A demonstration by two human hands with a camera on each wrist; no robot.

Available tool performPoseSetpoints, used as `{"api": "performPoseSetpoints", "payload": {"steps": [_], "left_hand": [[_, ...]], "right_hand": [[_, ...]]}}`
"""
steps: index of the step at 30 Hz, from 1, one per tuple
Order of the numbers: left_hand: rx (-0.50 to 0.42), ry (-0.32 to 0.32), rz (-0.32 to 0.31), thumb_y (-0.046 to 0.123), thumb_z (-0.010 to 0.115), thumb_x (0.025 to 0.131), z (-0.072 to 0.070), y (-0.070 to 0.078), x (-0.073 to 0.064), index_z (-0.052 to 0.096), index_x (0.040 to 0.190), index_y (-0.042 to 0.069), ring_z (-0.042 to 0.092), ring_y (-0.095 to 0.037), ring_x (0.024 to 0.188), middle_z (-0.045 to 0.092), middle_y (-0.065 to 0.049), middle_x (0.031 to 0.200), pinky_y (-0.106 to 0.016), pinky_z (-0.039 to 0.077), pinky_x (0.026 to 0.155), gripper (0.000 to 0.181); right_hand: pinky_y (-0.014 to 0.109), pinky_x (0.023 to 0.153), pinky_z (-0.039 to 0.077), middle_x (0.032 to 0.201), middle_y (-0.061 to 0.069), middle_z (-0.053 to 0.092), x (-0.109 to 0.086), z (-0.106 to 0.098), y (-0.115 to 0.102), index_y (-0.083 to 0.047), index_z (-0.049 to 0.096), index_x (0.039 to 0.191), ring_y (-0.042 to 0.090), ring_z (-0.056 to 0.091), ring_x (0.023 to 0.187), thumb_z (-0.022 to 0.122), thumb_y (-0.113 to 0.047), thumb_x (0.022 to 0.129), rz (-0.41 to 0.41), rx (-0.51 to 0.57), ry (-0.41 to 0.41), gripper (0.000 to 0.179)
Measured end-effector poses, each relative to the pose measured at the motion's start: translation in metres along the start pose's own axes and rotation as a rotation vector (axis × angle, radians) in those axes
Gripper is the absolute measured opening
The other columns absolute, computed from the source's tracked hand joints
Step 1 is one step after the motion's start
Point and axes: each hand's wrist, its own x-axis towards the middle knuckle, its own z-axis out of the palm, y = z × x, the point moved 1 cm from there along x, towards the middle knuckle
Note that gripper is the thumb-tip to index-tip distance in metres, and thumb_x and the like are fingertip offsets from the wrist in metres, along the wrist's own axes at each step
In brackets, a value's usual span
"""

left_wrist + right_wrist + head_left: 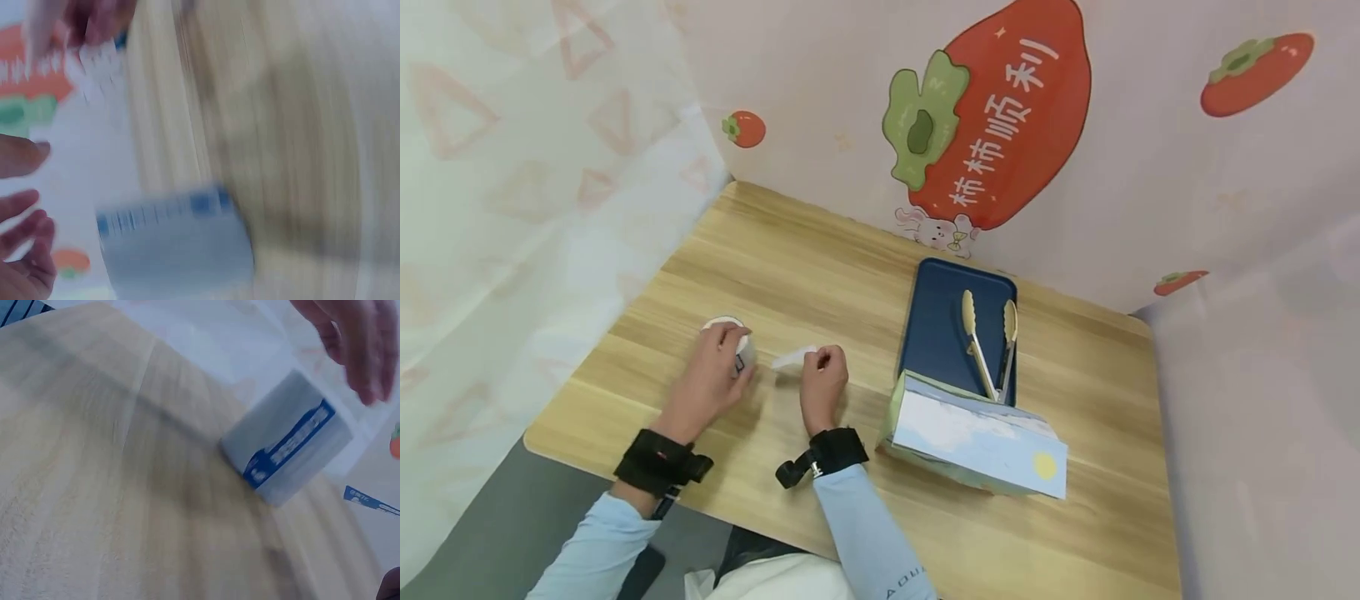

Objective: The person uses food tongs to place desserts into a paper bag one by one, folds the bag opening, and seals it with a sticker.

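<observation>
A white cylinder with a blue printed band [287, 440] stands on the table, blurred in the left wrist view [175, 244]. My left hand [711, 371] is right over it in the head view. Both wrist views show a gap between the left hand's loosely bent fingers [25, 153] and the cylinder. To the right, my right hand [824, 385] pinches one end of a thin white strip [792, 359], which points toward the cylinder. In the right wrist view the strip carries blue print [369, 500]; most of the right hand is outside that view.
A dark blue tray [936, 333] lies near the back edge with metal tongs [976, 346] on it, their tips beige. In front, partly over the tray, sits a light blue and green box-like packet [977, 437]. Patterned sheets [820, 75] stand behind the wooden table [820, 250].
</observation>
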Motion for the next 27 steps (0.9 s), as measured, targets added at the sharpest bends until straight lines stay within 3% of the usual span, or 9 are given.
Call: {"api": "performPoseSetpoints", "payload": {"steps": [4, 7, 10, 15, 20, 23, 25, 27], "left_hand": [[0.022, 0.034, 0.071, 0.006, 0.080, 0.077, 0.012, 0.019, 0.003, 0.058, 0.110, -0.006, 0.055, -0.038, 0.095, 0.057, -0.020, 0.102, -0.047, 0.049, 0.081, 0.042], [0.024, 0.065, 0.047, 0.001, 0.074, 0.081, 0.021, 0.027, 0.006, 0.061, 0.100, -0.003, 0.056, -0.033, 0.088, 0.059, -0.016, 0.094, -0.042, 0.049, 0.077, 0.023], [-0.034, 0.114, 0.004, -0.005, 0.067, 0.085, 0.022, 0.031, 0.007, 0.062, 0.093, -0.001, 0.057, -0.031, 0.085, 0.061, -0.015, 0.089, -0.040, 0.049, 0.074, 0.011], [-0.202, 0.163, -0.090, -0.005, 0.067, 0.086, 0.012, 0.030, 0.007, 0.063, 0.093, -0.001, 0.058, -0.024, 0.077, 0.064, -0.013, 0.086, -0.032, 0.047, 0.067, 0.009], [-0.419, 0.093, -0.177, -0.003, 0.069, 0.087, -0.004, 0.027, 0.003, 0.065, 0.094, 0.002, 0.053, -0.010, 0.069, 0.063, -0.007, 0.080, -0.020, 0.043, 0.060, 0.009], [-0.515, 0.035, -0.198, -0.001, 0.068, 0.090, -0.012, 0.027, -0.001, 0.065, 0.096, 0.001, 0.052, -0.005, 0.071, 0.061, -0.003, 0.082, -0.019, 0.045, 0.062, 0.008], [-0.619, 0.019, -0.223, 0.001, 0.067, 0.092, -0.017, 0.027, -0.002, 0.064, 0.099, 0.000, 0.054, -0.002, 0.075, 0.061, 0.000, 0.088, -0.017, 0.047, 0.065, 0.008], [-0.789, 0.020, -0.252, 0.001, 0.063, 0.094, -0.021, 0.027, -0.003, 0.063, 0.105, -0.001, 0.058, -0.001, 0.083, 0.061, 0.003, 0.095, -0.016, 0.050, 0.070, 0.011]], "right_hand": [[0.020, 0.066, 0.037, 0.076, -0.002, 0.047, -0.002, -0.001, -0.021, -0.006, 0.050, 0.078, 0.006, 0.045, 0.070, 0.056, -0.006, 0.088, -0.056, 0.014, -0.045, 0.012], [0.020, 0.067, 0.039, 0.077, 0.000, 0.049, -0.005, -0.002, -0.033, -0.005, 0.050, 0.078, 0.007, 0.047, 0.072, 0.057, -0.004, 0.087, -0.070, 0.042, -0.066, 0.011], [0.022, 0.068, 0.043, 0.080, 0.005, 0.054, -0.007, -0.004, -0.041, -0.004, 0.053, 0.081, 0.010, 0.053, 0.075, 0.055, -0.004, 0.091, -0.099, 0.069, -0.105, 0.010], [0.023, 0.064, 0.047, 0.091, 0.018, 0.061, -0.009, -0.011, -0.051, -0.002, 0.058, 0.095, 0.019, 0.061, 0.079, 0.048, -0.002, 0.095, -0.163, 0.156, -0.122, 0.009], [0.017, 0.056, 0.043, 0.111, 0.019, 0.058, -0.007, -0.020, -0.066, -0.005, 0.058, 0.118, 0.012, 0.053, 0.085, 0.051, -0.001, 0.095, -0.245, 0.192, -0.252, 0.024], [0.015, 0.053, 0.040, 0.107, 0.015, 0.059, -0.007, -0.025, -0.079, -0.006, 0.064, 0.113, 0.008, 0.050, 0.084, 0.059, -0.004, 0.096, -0.314, 0.143, -0.340, 0.018], [0.014, 0.054, 0.038, 0.097, 0.012, 0.061, -0.008, -0.028, -0.089, -0.005, 0.067, 0.103, 0.009, 0.051, 0.080, 0.062, -0.004, 0.095, -0.377, 0.102, -0.339, 0.010], [0.014, 0.056, 0.038, 0.089, 0.011, 0.061, -0.010, -0.031, -0.101, -0.003, 0.068, 0.095, 0.013, 0.053, 0.076, 0.064, -0.001, 0.093, -0.456, 0.067, -0.299, 0.005]]}}
